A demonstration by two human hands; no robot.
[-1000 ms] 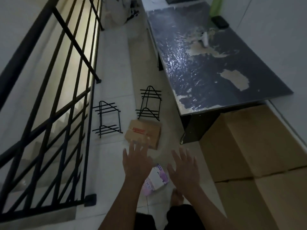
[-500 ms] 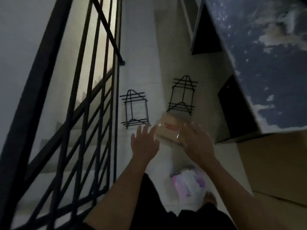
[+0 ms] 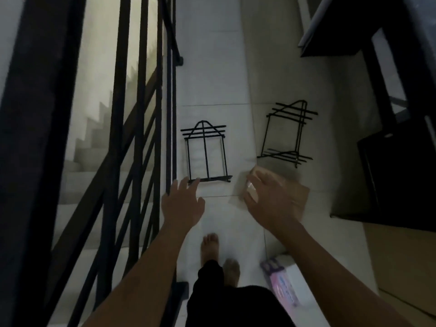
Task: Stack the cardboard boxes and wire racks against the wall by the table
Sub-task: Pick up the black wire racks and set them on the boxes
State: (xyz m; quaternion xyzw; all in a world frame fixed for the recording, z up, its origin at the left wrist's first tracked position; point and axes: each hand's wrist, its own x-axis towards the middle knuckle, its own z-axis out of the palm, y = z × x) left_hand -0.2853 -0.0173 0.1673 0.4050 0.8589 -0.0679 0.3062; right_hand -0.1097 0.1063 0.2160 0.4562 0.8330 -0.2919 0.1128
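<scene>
two hands low: right hand [image 3: 271, 201] spread over small cardboard box [image 3: 299, 197], left hand [image 3: 181, 204] open, fingertips just short of nearer wire rack [image 3: 205, 152].

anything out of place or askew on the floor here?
Yes. Both wire racks lie scattered on the tiles: the left rack by the railing, the right rack skewed at an angle. A pink package lies loose near the feet. The small cardboard box sits mid-floor under the right hand.
</scene>
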